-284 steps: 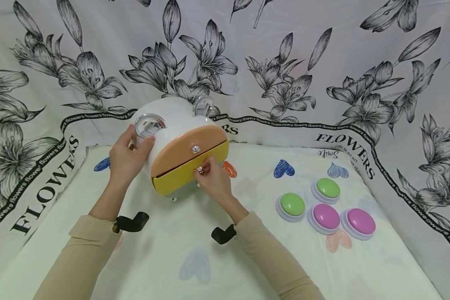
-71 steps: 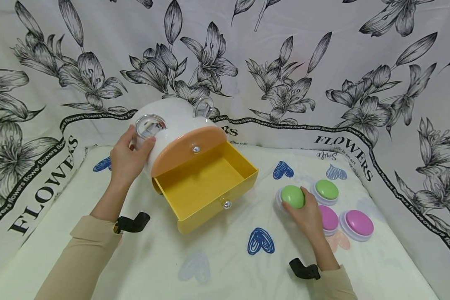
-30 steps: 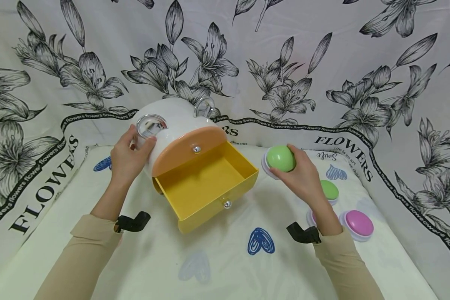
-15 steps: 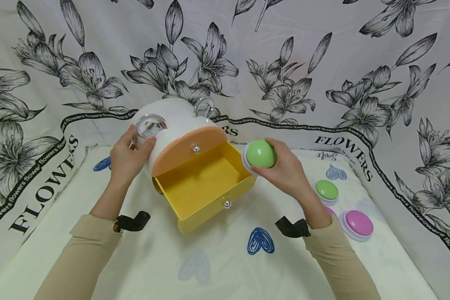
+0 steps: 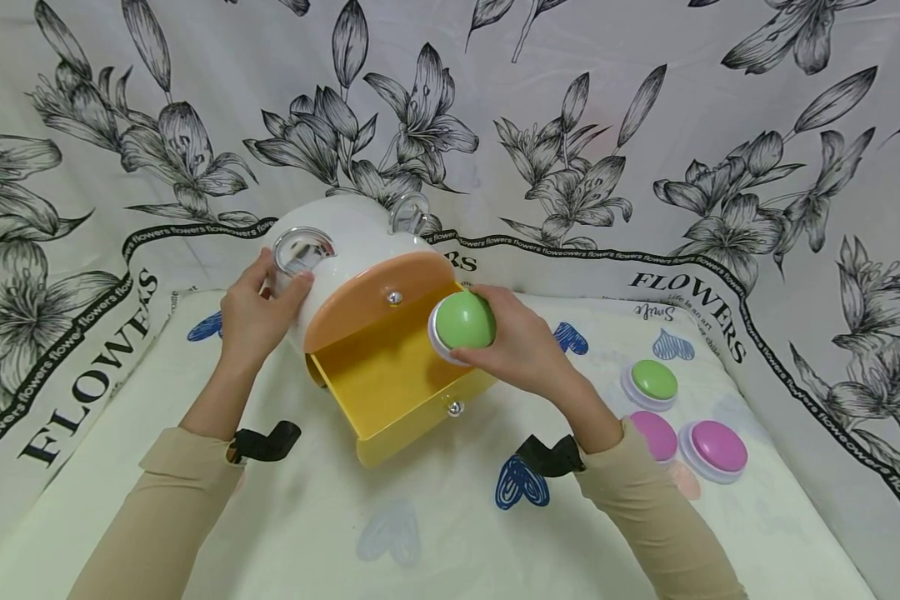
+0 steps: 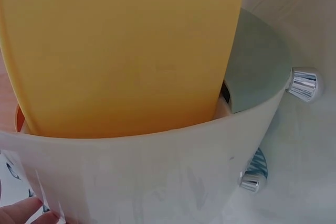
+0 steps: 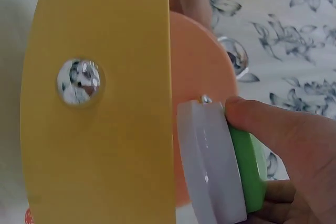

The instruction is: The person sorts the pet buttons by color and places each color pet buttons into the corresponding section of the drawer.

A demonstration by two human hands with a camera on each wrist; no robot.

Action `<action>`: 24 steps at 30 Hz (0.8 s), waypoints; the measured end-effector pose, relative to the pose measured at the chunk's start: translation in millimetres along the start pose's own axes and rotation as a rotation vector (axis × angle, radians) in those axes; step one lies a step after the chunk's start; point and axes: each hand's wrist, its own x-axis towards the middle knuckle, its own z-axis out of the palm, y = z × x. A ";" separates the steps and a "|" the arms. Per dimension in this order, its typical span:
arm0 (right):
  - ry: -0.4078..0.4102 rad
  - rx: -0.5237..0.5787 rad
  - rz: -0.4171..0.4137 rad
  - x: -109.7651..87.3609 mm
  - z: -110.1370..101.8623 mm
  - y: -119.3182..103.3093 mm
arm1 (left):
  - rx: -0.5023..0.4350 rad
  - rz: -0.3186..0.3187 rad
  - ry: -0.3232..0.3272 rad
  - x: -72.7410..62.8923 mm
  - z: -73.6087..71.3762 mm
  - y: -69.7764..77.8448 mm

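Observation:
A white, rounded mini drawer cabinet (image 5: pixel 356 229) lies tilted at the back left, with an orange drawer front (image 5: pixel 378 292) and chrome rings on top. Its yellow drawer (image 5: pixel 408 429) is pulled out, and the part of its inside that shows holds nothing. My left hand (image 5: pixel 258 317) holds the cabinet's left side, thumb by the near ring (image 5: pixel 300 252). Above the drawer's right part, my right hand (image 5: pixel 525 342) grips a green push button (image 5: pixel 465 321) by its dome, between thumb and fingers. Its white base (image 7: pixel 212 166) faces the drawer in the right wrist view.
On the right of the cloth (image 5: pixel 450 533) stand another green push button (image 5: pixel 654 380) and two magenta ones, the left magenta button (image 5: pixel 654 435) and the right magenta button (image 5: pixel 720 446). A flower-print sheet (image 5: pixel 540 117) hangs behind the cabinet. A grey-green drawer (image 6: pixel 260 61) sits below the yellow one.
The yellow drawer was pulled open from nearly closed. My right hand let go of its knob, took the green push button and carried it left over the drawer. The left hand stays put.

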 end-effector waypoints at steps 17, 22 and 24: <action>-0.240 -0.045 -0.051 18.1 34.9 -28.0 | -0.008 -0.005 -0.012 -1.5 -0.3 2.3; -0.304 -0.055 -0.059 22.4 42.0 -34.5 | -0.008 -0.003 -0.015 -2.0 -1.0 3.2; -0.323 -0.061 -0.067 24.4 45.8 -36.5 | -0.010 0.001 -0.015 -2.3 -0.8 3.2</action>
